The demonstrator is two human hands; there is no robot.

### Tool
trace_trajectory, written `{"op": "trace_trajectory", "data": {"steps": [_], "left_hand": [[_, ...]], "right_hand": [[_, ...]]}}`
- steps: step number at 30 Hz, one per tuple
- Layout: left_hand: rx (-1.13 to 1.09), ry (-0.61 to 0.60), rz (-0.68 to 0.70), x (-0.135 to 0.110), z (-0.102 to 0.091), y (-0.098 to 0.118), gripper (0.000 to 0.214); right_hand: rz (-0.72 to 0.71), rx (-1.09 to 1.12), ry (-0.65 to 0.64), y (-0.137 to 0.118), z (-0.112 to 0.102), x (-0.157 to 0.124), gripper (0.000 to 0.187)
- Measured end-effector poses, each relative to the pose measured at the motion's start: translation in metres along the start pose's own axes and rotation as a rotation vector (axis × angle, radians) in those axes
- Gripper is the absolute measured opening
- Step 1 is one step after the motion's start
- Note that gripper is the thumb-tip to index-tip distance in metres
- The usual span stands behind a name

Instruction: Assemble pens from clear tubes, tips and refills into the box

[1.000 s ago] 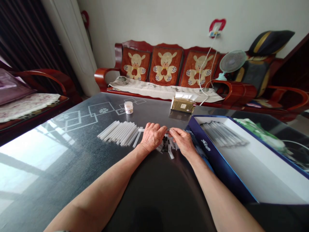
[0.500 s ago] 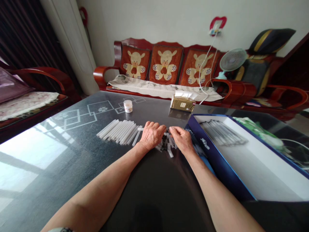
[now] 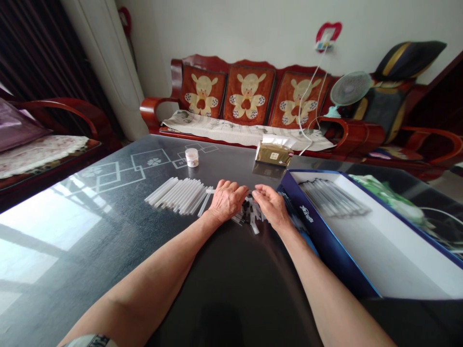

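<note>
My left hand is closed around a whitish plastic tube, whose end sticks out on the left side of the fist. Close by on the right, my right hand has its fingertips pinched together, nearly meeting the left fingers; whatever they grip is too small to make out. Under and between the hands lies a pile of small clear and black pieces, partly covered by them. A row of whitish tubes lies side by side on the dark table, left of my left hand.
A blue box with a white inside stands at the right, holding a bundle of clear tubes. Dark slim items lie along its left wall. Farther back are a small lidded tub and a tissue pack.
Both hands stay in nearly the same place. The right fingers have shifted very slightly and bent a little differently near the left fist.
</note>
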State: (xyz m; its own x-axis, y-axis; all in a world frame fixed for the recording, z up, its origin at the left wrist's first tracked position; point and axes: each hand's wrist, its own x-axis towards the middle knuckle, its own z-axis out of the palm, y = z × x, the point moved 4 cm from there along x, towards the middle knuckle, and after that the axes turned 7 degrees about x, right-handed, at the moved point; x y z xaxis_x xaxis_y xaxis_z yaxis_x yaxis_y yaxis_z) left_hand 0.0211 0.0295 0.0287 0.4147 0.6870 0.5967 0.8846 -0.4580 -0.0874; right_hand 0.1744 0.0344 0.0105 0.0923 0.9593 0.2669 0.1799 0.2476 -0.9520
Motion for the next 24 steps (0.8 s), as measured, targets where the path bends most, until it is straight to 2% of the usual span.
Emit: {"op": "trace_trajectory", "data": {"steps": [4, 8, 11, 18, 24], "left_hand": [[-0.015, -0.007, 0.011, 0.0001, 0.0013, -0.0002, 0.040], [-0.024, -0.011, 0.006, 0.0001, 0.0025, -0.0011, 0.040], [-0.020, 0.003, 0.008, -0.0001, 0.0025, -0.0012, 0.040], [-0.013, 0.005, 0.025, -0.0002, 0.0030, -0.0003, 0.041], [-0.019, -0.013, 0.019, 0.0001, 0.0038, -0.0017, 0.041]], "right_hand": [[-0.018, -0.102, -0.006, 0.0028, -0.0011, 0.0007, 0.036], [-0.026, 0.003, -0.018, 0.0057, 0.0026, 0.0024, 0.032], [-0.021, 0.022, -0.015, 0.0034, 0.0031, 0.0016, 0.037], [0.002, -0.158, 0.003, -0.0027, -0.0033, -0.0009, 0.042], [-0.006, 0.001, -0.036, 0.0028, 0.0031, 0.0012, 0.031]]}}
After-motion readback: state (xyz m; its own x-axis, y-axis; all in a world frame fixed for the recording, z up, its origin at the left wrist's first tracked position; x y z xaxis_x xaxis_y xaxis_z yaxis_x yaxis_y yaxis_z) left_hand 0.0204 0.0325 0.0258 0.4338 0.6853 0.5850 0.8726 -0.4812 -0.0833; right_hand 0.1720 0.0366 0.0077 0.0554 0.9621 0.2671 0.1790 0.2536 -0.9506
